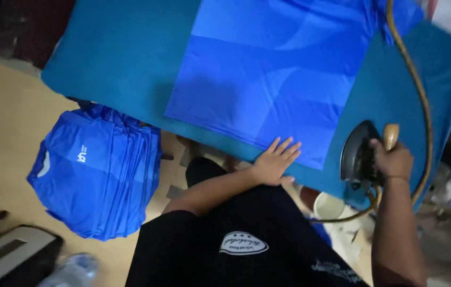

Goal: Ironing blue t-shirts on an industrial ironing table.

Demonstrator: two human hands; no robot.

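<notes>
The teal ironing table (119,58) spreads widest before me. On it lies the folded blue shirt (268,74), flat, its near edge close to the table's front rim. Below the table's left end sits a stack of folded blue shirts (95,175) on the floor. At the table's right front corner stands the dark iron (357,151), its brown cord (422,101) looping up past the shirt. My right hand (394,159) has its fingers closed round the iron's wooden handle. My left hand (274,161) lies flat, fingers spread and holding nothing, fingertips touching the shirt's near edge.
</notes>
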